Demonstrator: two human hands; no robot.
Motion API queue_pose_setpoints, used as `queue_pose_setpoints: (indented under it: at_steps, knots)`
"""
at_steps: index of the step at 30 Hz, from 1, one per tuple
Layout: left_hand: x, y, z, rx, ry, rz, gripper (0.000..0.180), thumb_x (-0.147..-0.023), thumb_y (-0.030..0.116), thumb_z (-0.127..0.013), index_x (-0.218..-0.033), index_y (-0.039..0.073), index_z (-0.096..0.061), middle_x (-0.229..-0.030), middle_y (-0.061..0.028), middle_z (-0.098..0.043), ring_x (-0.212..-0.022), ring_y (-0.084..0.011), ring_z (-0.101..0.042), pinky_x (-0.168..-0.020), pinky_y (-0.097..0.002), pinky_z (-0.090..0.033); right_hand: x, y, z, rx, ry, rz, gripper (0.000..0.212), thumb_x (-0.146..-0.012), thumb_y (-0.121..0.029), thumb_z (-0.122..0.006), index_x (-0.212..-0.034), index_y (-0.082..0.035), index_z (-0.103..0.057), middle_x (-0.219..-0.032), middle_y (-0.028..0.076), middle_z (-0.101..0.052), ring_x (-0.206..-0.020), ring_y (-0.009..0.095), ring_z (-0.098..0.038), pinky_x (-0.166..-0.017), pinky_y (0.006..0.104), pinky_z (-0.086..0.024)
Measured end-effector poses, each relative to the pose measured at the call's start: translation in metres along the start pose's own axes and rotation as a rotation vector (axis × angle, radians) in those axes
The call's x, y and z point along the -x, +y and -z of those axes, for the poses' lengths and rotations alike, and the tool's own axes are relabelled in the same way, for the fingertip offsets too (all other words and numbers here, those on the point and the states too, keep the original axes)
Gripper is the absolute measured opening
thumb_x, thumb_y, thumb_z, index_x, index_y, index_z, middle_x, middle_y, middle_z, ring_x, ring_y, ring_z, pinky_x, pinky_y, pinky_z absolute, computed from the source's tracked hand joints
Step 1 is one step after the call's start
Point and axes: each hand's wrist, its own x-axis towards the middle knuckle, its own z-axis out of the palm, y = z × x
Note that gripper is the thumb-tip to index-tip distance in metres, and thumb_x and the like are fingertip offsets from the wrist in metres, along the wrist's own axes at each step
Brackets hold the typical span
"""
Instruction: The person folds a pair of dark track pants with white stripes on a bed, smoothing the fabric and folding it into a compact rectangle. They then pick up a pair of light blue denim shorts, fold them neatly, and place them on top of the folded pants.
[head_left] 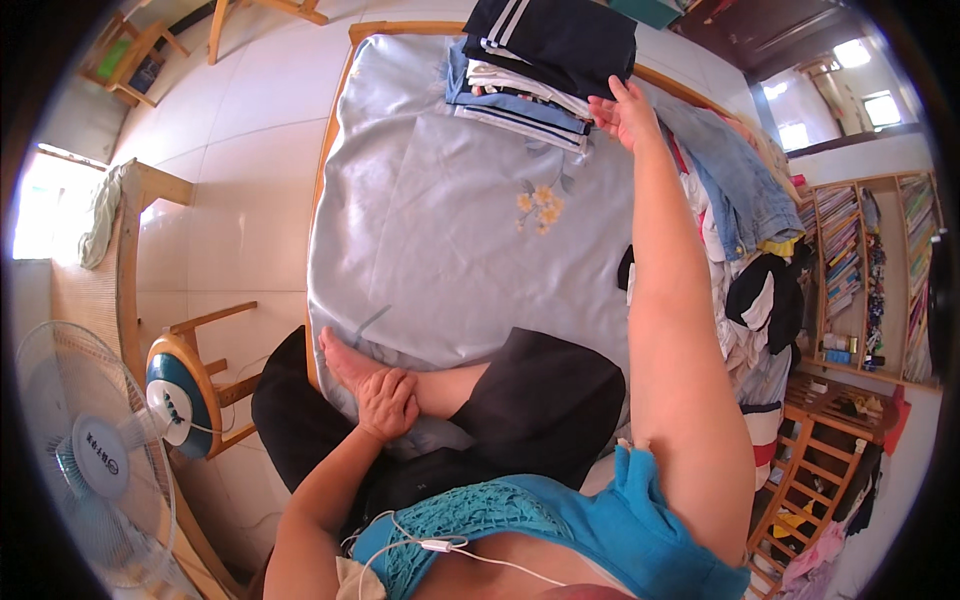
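Observation:
At the far side of the bed, a stack of folded clothes [520, 88] has a dark navy garment with white stripes [560, 45] on top, with white and denim-blue layers below. My right hand [625, 112] reaches out to the stack's right edge, fingers apart and holding nothing; whether the fingertips touch the cloth I cannot tell. Close to my body, my left hand [388, 402] is closed around my bare ankle [425, 393], its fingers curled over the skin. Black trousers [540, 400] cover my folded legs.
A silvery-blue sheet with yellow flowers [540, 207] covers the bed. Loose clothes, including a denim garment [745, 185], are heaped along its right side. A standing fan [95, 455] and a wooden chair [225, 385] stand at left; a bookshelf [865, 280] is at right. A white cable [440, 546] hangs across my chest.

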Motion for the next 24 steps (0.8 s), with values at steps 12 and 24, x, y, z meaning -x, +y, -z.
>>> queue_pose_setpoints:
  at_steps: [12, 24]
  knots:
    - [0.000, 0.000, -0.002, 0.002, -0.015, -0.001, 0.034, -0.064, 0.013, -0.059, -0.097, 0.006, -0.059, -0.101, -0.0099, -0.056, -0.091, -0.0302, -0.054, -0.082, -0.0407, -0.042, -0.043, 0.051, 0.022, 0.022, 0.189, 0.229, 0.038, -0.085, -0.006, -0.057, -0.119, 0.003, -0.045, -0.101, 0.016, -0.058, -0.080, 0.021, -0.066, -0.059, 0.0248, -0.053]
    - [0.006, -0.001, -0.007, -0.027, -0.076, -0.005, 0.036, -0.070, 0.017, -0.056, -0.104, 0.006, -0.057, -0.105, -0.0124, -0.055, -0.097, -0.0330, -0.050, -0.086, -0.0431, -0.039, 0.117, 0.167, 0.177, 1.001, 0.289, 0.472, 0.021, -0.079, -0.015, -0.058, -0.097, -0.007, -0.063, -0.095, 0.012, -0.063, -0.088, 0.029, -0.060, -0.076, 0.0361, -0.048]
